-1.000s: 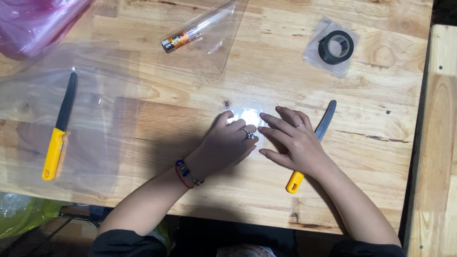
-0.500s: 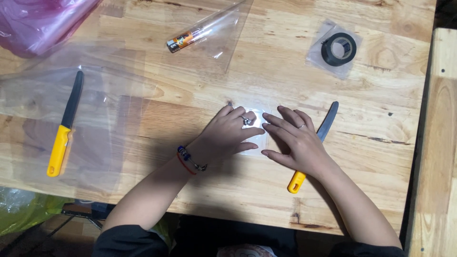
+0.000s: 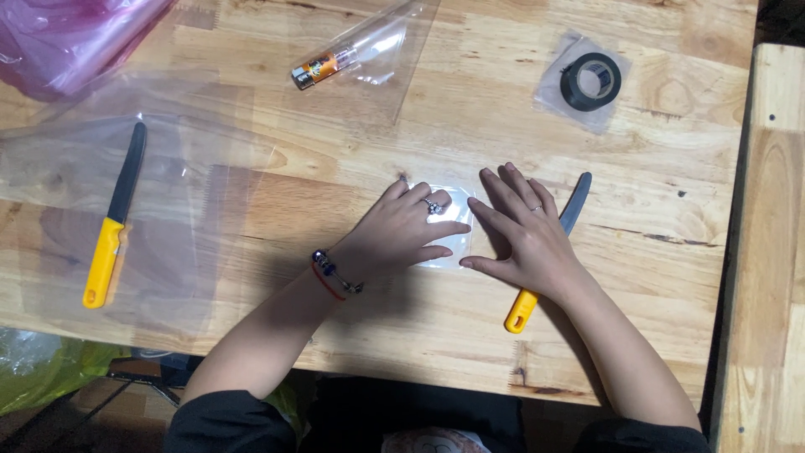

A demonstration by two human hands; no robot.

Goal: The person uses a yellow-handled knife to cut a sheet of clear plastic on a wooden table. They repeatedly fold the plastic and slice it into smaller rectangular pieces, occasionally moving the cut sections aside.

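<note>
My left hand [image 3: 402, 231] and my right hand [image 3: 520, 235] lie flat, fingers spread, side by side on a small clear plastic bag [image 3: 451, 243] on the wooden table [image 3: 470, 352]. The bag shows only between and under the fingers. A yellow-handled knife [image 3: 545, 260] lies partly under my right hand and wrist, its dark blade pointing away. My left wrist wears a beaded bracelet, and both hands wear rings.
A second yellow-handled knife [image 3: 113, 218] lies inside a large clear bag [image 3: 193, 210] at the left. A small tube [image 3: 323, 69] sits in a clear bag at the top, and a black tape roll [image 3: 590, 80] in another bag at the top right. Pink plastic [image 3: 67, 38] fills the top left corner.
Both hands have spread flatter on the small bag. The bright glare between them is gone.
</note>
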